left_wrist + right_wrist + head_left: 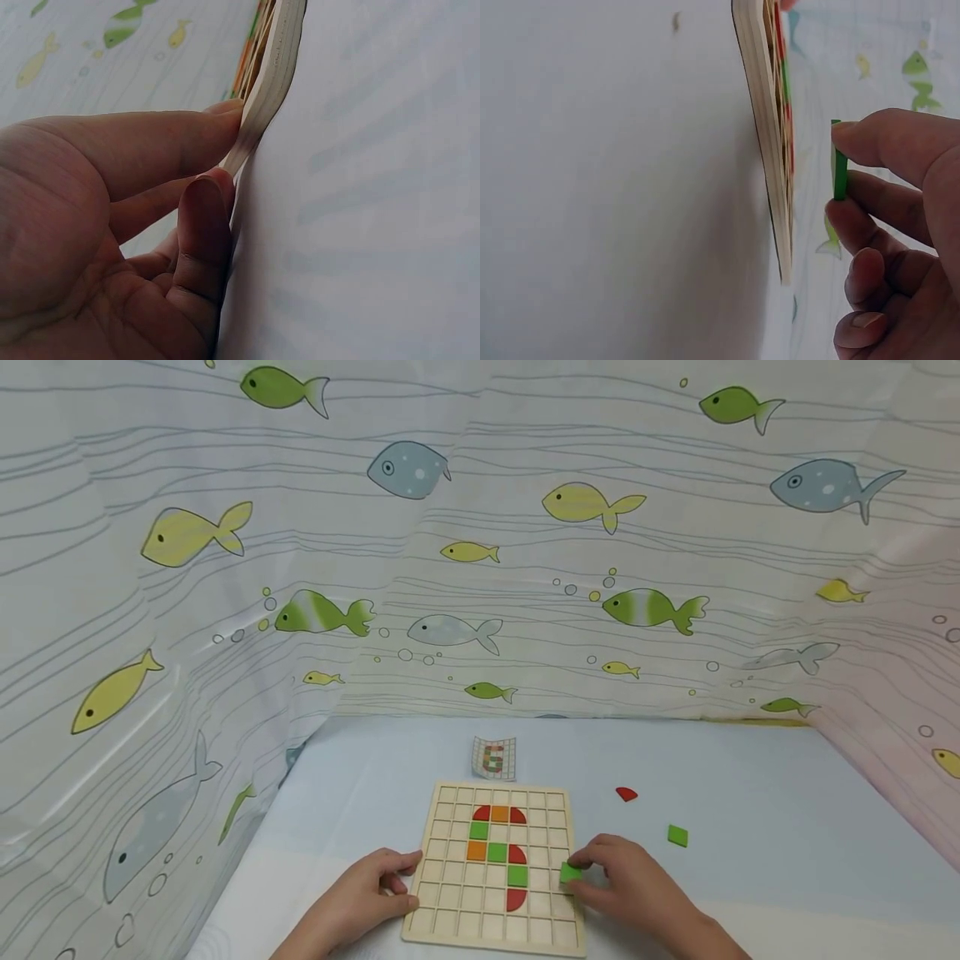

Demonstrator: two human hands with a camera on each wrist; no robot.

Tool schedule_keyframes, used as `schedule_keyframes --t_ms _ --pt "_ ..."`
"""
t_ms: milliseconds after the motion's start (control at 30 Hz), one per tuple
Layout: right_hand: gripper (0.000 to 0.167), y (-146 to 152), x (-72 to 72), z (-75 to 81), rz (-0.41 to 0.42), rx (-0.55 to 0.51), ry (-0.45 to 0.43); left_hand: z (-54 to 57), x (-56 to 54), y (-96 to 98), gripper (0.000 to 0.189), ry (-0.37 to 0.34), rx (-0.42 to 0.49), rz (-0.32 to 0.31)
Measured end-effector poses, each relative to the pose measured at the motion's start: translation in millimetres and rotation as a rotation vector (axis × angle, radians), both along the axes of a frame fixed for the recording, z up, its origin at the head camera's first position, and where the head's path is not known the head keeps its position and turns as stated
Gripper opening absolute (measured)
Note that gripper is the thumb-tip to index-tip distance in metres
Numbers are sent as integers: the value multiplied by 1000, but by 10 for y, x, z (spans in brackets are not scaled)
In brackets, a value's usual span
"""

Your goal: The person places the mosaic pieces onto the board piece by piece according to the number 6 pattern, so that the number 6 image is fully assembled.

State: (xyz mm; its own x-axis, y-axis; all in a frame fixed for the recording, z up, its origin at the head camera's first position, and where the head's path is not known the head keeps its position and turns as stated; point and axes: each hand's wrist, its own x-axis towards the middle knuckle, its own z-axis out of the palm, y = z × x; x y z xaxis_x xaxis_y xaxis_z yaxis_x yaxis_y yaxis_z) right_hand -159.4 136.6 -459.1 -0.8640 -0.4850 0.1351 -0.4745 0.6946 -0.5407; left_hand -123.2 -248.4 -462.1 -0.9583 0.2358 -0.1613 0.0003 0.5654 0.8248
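Note:
A wooden grid board (pixel 465 917) lies on the table, several green and orange squares and red quarter-circle pieces set in its cells. At its left edge my left hand (pixel 362 893) holds the rim with thumb and fingers; the left wrist view shows the thumb tip on the frame (pixel 262 105). Over the board's right side, my right hand (pixel 626 881) pinches a green square tile (pixel 570 872) between thumb and fingers. In the right wrist view that tile (pixel 839 169) is edge-on, held apart from the board (pixel 769 142).
A small pattern card (pixel 493 758) lies behind the board. To the right are a loose red quarter-circle piece (pixel 626 794) and another green square (pixel 677 836). A fish-print curtain (pixel 525 568) surrounds the pale table (pixel 750 860) at the back and sides.

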Motion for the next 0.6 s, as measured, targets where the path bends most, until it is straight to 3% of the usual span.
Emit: schedule_keyframes --t_ms 600 --pt "18 -308 23 2 88 -7 11 -12 2 -3 64 6 6 3"
